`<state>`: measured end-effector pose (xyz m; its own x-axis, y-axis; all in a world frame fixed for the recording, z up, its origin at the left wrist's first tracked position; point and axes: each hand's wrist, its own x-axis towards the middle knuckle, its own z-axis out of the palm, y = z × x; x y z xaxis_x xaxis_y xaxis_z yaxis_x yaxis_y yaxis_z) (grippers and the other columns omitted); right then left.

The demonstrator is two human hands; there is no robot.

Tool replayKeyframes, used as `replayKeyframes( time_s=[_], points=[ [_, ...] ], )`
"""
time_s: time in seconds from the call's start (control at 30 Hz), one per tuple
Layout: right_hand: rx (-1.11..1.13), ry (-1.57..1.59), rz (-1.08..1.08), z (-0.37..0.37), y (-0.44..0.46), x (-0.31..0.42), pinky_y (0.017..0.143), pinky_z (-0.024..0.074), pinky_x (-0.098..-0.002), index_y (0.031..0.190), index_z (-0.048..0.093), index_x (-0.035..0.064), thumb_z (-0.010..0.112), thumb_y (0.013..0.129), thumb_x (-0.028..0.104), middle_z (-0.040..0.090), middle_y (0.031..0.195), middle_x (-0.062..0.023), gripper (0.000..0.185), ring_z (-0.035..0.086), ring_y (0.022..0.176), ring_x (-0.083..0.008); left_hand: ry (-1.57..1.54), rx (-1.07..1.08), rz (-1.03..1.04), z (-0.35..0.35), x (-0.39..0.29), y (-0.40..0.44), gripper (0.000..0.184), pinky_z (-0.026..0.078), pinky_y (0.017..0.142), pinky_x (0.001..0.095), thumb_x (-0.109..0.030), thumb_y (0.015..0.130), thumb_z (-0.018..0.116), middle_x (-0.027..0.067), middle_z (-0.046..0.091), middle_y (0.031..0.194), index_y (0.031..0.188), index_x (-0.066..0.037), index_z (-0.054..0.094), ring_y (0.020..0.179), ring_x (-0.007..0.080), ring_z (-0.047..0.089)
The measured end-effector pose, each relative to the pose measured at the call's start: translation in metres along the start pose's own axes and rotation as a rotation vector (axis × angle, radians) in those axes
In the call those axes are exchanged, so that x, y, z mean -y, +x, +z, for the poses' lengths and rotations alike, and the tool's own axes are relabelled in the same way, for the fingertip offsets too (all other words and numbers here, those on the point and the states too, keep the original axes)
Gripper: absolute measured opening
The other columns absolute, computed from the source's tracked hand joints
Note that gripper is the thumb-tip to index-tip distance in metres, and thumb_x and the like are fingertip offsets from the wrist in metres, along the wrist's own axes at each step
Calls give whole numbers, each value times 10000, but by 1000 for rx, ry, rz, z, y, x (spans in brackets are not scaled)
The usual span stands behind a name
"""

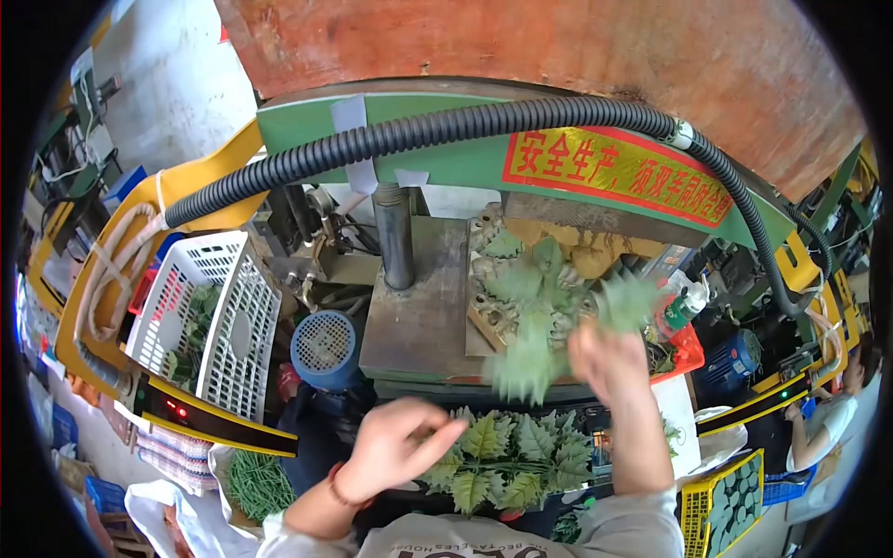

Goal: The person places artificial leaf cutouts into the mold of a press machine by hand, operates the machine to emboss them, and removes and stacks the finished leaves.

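Note:
My right hand (609, 361), smeared by motion, is closed around a spray of green artificial leaves (532, 358). The blurred leaves spread over the front of the press bed and the metal mould (484, 270). One leaf (503, 245) shows more sharply on the mould's far left part. My left hand (400, 445), with a red bracelet at the wrist, hovers at the left edge of a pile of leaf sprays (512, 456) in front of me. Its fingers are bent and the thumb stands apart, with nothing visible between them.
A steel post (393, 237) rises left of the mould, under a green beam carrying a black corrugated hose (419, 138). White baskets (240, 339) and a blue motor (324, 346) stand left. A red tray (684, 352) and a yellow crate (724, 502) are right. Another person (823, 432) sits far right.

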<state>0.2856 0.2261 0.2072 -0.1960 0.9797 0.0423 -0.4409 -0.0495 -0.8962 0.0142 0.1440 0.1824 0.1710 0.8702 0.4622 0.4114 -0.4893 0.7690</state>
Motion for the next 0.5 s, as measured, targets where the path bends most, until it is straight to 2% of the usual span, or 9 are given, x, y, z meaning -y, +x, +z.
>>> replayKeyframes(
  time_s=[0.03, 0.07, 0.1, 0.13, 0.17, 0.3, 0.33, 0.47, 0.5],
  points=[
    [276, -57, -249, 4, -30, 0, 464, 429, -231, 912, 631, -31, 695, 784, 3, 649, 770, -126, 147, 568, 568, -159, -27, 44, -62, -10, 1, -23, 170, 371, 471, 274, -144, 802, 697, 15, 540, 577, 683, -56, 612, 477, 181, 448],
    [354, -114, -365, 0, -57, -8, 477, 447, -252, 916, 628, -35, 718, 756, 9, 657, 792, -144, 189, 582, 576, -179, -29, 53, -67, -16, 4, -39, 170, 371, 471, 274, -144, 802, 697, 15, 540, 577, 683, -56, 612, 477, 181, 448],
    [432, -172, -482, -4, -79, -10, 491, 464, -273, 920, 625, -40, 741, 728, 16, 665, 814, -162, 231, 595, 585, -199, -28, 84, -161, -21, 6, -54, 190, 374, 466, 285, -162, 807, 690, 26, 549, 581, 671, -57, 611, 473, 194, 458],
    [448, -348, -261, -6, -94, 3, 519, 488, -342, 911, 632, -17, 753, 743, 122, 663, 756, -127, 250, 596, 564, -261, -28, 113, -256, -22, 6, -66, 210, 377, 461, 295, -181, 812, 683, 37, 558, 584, 659, -57, 610, 468, 207, 468],
    [443, -348, -255, -7, -101, -2, 519, 488, -342, 911, 632, -17, 753, 743, 122, 663, 756, -127, 250, 596, 564, -261, -32, 118, -260, -19, 6, -75, 210, 377, 461, 295, -181, 812, 683, 37, 558, 584, 659, -57, 610, 468, 207, 468],
    [191, -1418, -389, -15, -123, -44, 541, 476, -379, 814, 643, 0, 754, 751, 226, 635, 655, -101, 260, 569, 539, -312, 500, 250, -208, 1, 31, -107, 244, 394, 477, 316, -247, 800, 695, 64, 575, 580, 669, -51, 631, 482, 247, 496],
    [190, -1418, -381, -24, -132, -49, 541, 476, -379, 814, 643, 0, 754, 751, 226, 635, 655, -101, 260, 569, 539, -312, 497, 257, -212, 5, 34, -117, 244, 394, 477, 316, -247, 800, 695, 64, 575, 580, 669, -51, 631, 482, 247, 496],
    [78, -1697, 492, -94, -209, -60, 542, 455, -391, 712, 633, 13, 750, 750, 291, 608, 602, -109, 304, 545, 533, -326, 762, 686, -504, 12, 41, -176, 298, 431, 521, 354, -326, 807, 668, 87, 619, 643, 671, -62, 637, 559, 296, 560],
    [79, -1689, 511, -110, -226, -75, 542, 455, -391, 712, 633, 13, 750, 750, 291, 608, 602, -109, 304, 545, 533, -326, 758, 704, -509, 18, 47, -187, 298, 431, 521, 354, -326, 807, 668, 87, 619, 643, 671, -62, 637, 559, 296, 560]
  ],
)
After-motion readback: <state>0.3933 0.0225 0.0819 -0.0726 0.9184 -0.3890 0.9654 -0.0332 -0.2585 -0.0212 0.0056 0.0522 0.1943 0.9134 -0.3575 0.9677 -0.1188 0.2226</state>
